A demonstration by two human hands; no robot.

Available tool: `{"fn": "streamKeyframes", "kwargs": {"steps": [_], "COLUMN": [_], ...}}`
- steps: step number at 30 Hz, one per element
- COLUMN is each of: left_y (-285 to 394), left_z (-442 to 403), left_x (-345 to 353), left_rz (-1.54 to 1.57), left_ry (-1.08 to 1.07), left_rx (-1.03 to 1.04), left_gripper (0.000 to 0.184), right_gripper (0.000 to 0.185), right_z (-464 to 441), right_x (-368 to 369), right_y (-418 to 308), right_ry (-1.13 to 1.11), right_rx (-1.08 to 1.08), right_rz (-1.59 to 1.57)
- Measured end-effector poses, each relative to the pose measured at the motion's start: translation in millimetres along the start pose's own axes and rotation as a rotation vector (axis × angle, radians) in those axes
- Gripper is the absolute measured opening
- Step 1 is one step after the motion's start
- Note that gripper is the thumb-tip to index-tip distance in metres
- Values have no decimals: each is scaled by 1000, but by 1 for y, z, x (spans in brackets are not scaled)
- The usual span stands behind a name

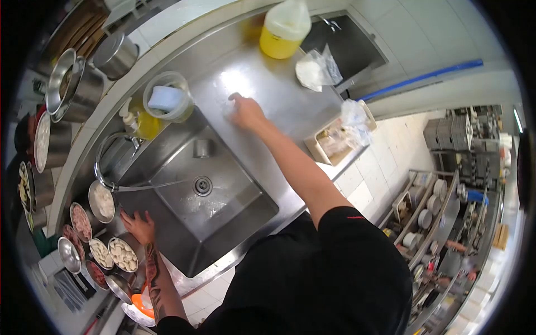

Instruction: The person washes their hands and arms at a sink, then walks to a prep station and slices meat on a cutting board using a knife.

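A steel sink [223, 223] has water running into it from a curved faucet [99, 162]. My left hand [138, 227] is at the sink's left side with its fingers apart and nothing in it, next to a bowl of pale food [102, 202] and a bowl of whitish pieces [123, 254]. My right hand [246, 111] is over the steel counter [268, 134] beyond the sink, its fingers bent; whether it holds anything small is blurred. A plastic tub with a light blue sponge [166, 98] stands left of my right hand.
A jug of yellow liquid [283, 33] and a white plastic bag [312, 70] are at the far end of the counter. A bin with plastic bags [335, 139] sits at the right edge. Steel pots [116, 56] line the left ledge; shelves with dishes [425, 218] stand at right.
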State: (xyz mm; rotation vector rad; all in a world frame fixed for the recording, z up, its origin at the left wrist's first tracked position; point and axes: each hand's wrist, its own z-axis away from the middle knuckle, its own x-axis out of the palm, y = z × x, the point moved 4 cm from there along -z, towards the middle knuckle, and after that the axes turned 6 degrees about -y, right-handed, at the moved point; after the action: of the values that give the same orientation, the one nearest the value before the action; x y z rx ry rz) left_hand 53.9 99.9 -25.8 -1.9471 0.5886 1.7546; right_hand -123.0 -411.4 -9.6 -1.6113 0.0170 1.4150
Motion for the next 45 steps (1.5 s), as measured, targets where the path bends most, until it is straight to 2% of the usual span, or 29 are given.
{"fn": "streamKeyframes", "kwargs": {"steps": [2,4,5,7,9,11,13,15,17,20,23,27,29,31,32,33,35,36,37,40,42,45], "left_y": [0,0,-1,-3,-2,-1,-1,-1,0,-2,-4,-7,-6,-3,-2,-3,-2,-1,-2,-1,2,2], "left_z": [-2,0,2,3,4,4,5,4,5,6,4,5,6,4,4,5,1,1,4,4,2,1], "left_x": [-1,-2,0,4,3,2,1,1,1,2,5,7,5,2,2,2,-1,-3,-4,0,-2,0], "left_rz": [-14,-34,-37,-58,-60,-65,-54,-64,-74,-40,-31,-33,-38,-10,-7,-15,-25,-17,-11,-80,-65,-54], "left_ry": [39,23,19,-7,0,11,15,31,45,43,70,64,75,64,66,88,115,93,65,32,32,42], "left_rx": [15,0,5,-14,-12,-15,-10,1,7,8,11,-10,-2,6,9,27,40,38,34,4,1,-8], "left_gripper": [36,36,36,36,36,36,35,34,33,32,32,32,32,31,31,31,30,30,30,29,29,28], "right_gripper": [29,27,22,24,25,25,23,22,22,25,30,29,29,34,39,39,38,38,40,30,16,18], "right_z": [53,107,139,178,208,222,223,217,205,189,189,220,233,227,224,223,215,217,217,208,188,166], "right_x": [-35,-89,-129,-188,-236,-256,-239,-202,-167,-137,-147,-197,-232,-268,-269,-261,-222,-206,-195,-168,-153,-148], "right_y": [-1,7,-1,21,35,48,76,106,138,148,135,89,80,47,51,80,145,149,149,164,182,199], "right_ry": [-1,64,207,350,402,300,250,159,-78,-147,-273,-249,-26,288,338,342,-25,-174,-241,-292,-625,-604], "right_rx": [-129,-134,-137,-117,-40,109,135,183,342,274,258,197,347,182,26,27,0,25,-4,4,122,45], "right_rz": [-188,-268,-213,-98,-33,80,93,345,340,338,162,123,-171,142,337,337,375,461,469,499,634,608]}}
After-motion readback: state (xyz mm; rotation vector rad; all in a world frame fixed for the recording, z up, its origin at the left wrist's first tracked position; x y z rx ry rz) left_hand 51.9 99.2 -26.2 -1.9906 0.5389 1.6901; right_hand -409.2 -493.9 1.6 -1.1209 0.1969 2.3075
